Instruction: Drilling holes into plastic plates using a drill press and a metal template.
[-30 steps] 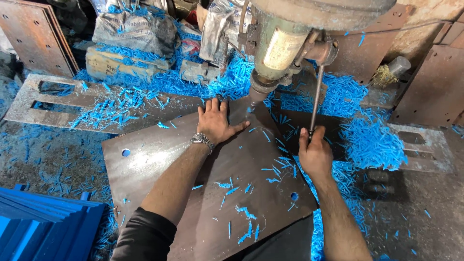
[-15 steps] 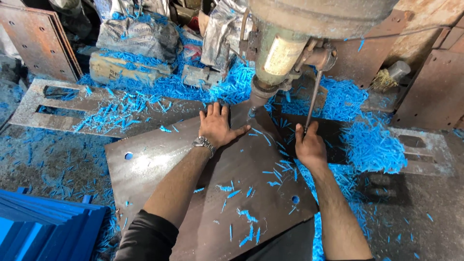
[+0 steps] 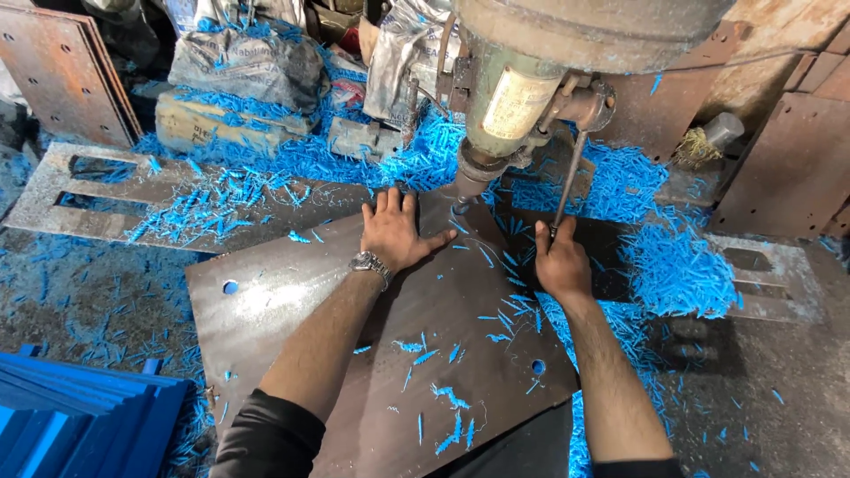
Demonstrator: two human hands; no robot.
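The left hand still presses flat, fingers spread, on the steel plate; the right hand (fingers wrapped) has pulled the drill lever slightly lower.

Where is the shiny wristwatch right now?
In the head view, the wristwatch sits left of centre on the left hand's wrist, over the brown metal plate, just below the drill machine.

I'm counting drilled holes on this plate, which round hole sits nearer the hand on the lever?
The hole near the plate's right corner, below the right hand; the other hole lies far off at the plate's left edge.
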